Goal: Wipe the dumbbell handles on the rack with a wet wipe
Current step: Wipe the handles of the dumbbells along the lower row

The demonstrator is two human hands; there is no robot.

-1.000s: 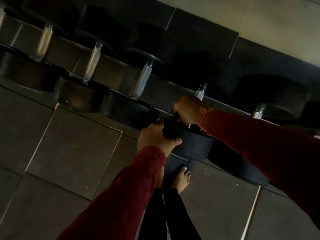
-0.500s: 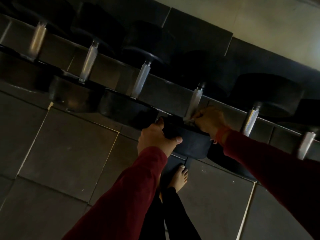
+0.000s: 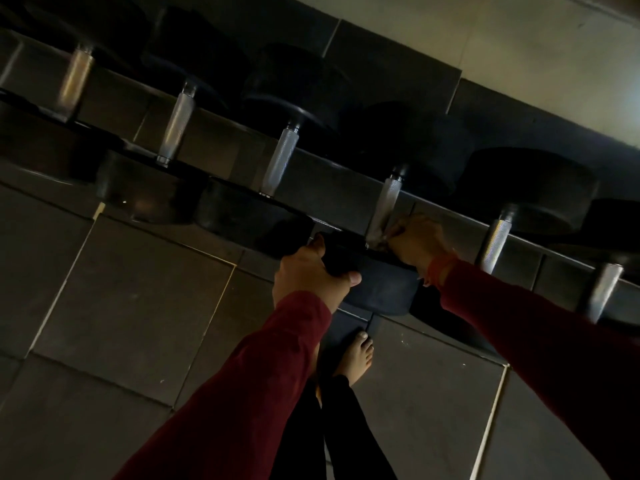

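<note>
Bracing round black rubber dumbbell head (image 3: pixel 377 289) with gripping left hand (image 3: pixel 308 271), steadying it; right hand (image 3: pixel 414 240) clenched, seemingly pinching pale wet wipe (image 3: pixel 379 237) against knurled steel handle (image 3: pixel 386 206).

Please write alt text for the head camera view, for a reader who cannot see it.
The right hand presses a wet wipe on a dumbbell handle on the rack, while the left hand grips the dumbbell's near black weight. Dim room, red sleeves, tiled floor.
</note>
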